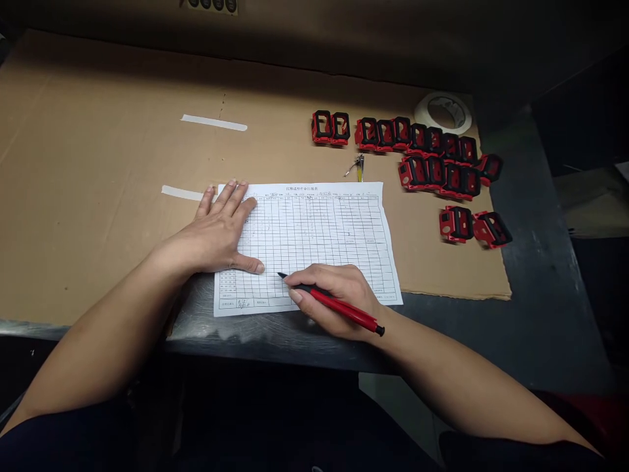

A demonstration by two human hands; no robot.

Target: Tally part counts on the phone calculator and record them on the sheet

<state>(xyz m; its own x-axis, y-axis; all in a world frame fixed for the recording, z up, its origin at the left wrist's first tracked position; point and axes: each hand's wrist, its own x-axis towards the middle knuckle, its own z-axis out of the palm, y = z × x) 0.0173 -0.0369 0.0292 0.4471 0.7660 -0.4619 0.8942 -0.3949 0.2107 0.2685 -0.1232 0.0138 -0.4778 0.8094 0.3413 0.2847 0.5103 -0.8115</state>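
Observation:
A printed form sheet [324,255] with a grid and some handwriting lies partly on the cardboard and partly on the metal table edge. My left hand [221,229] rests flat on its left side, fingers spread, covering part of the columns. Between the thumb and fingers of my right hand [339,295] is a red pen [344,311] with a black tip and black end. Its tip points at the lower middle of the grid; whether it touches the paper I cannot tell.
Several red and black plastic frames [417,137] stand in rows at the right. Behind them lies a roll of tape [420,113]. A nail clipper [361,167] sits just above the sheet. Two white tape strips [213,122] stick to the cardboard [98,164] at left.

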